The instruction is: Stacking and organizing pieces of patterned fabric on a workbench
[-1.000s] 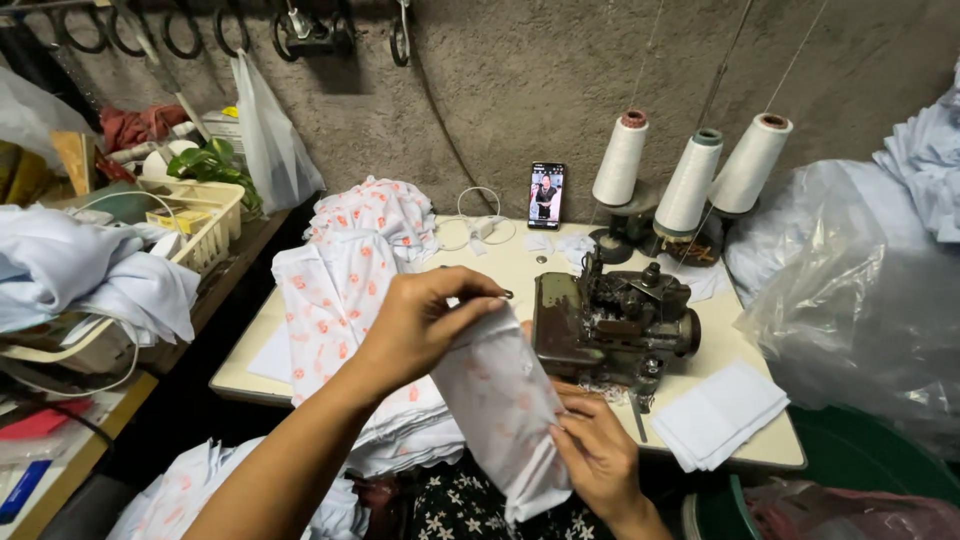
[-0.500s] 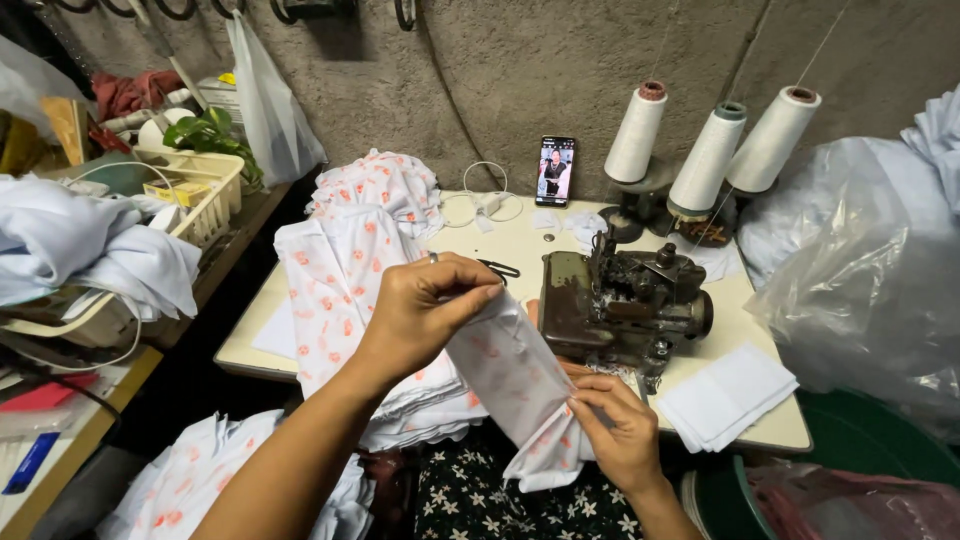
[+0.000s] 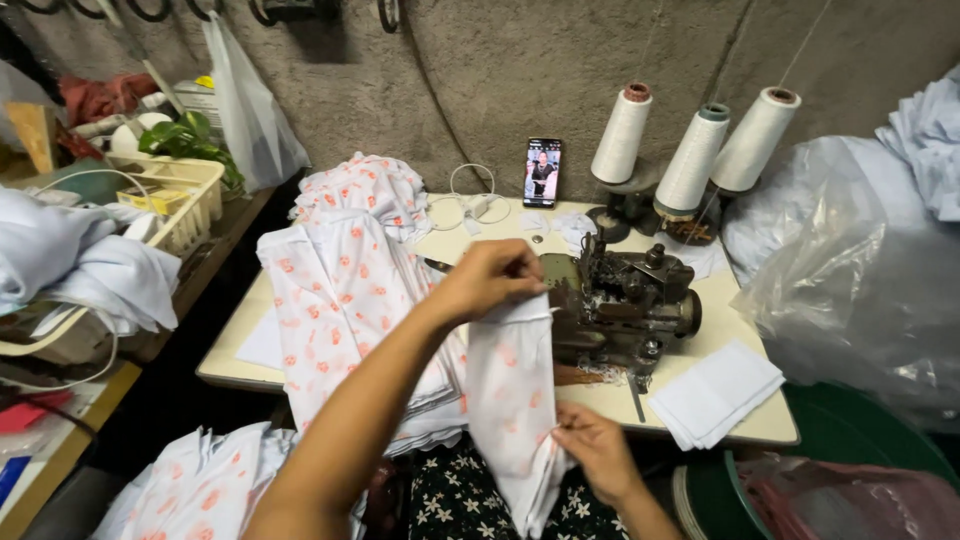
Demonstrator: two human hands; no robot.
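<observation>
At six o'clock below the bench (image 3: 330, 385), both hands are pinching a printed cloth piece (image 3: 512, 400) shut-fingered, left hand (image 3: 487, 282) gripping its top, right hand (image 3: 592, 450) its lower edge, beside the sewing machine (image 3: 620, 305).

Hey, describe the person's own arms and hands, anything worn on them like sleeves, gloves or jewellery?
Both are bare. The left hand and its forearm show no sleeve, glove, watch or bracelet up to the frame's lower edge. The right hand is also ungloved, with no ring visible and a bare wrist. No markings or tape show on either.
</observation>
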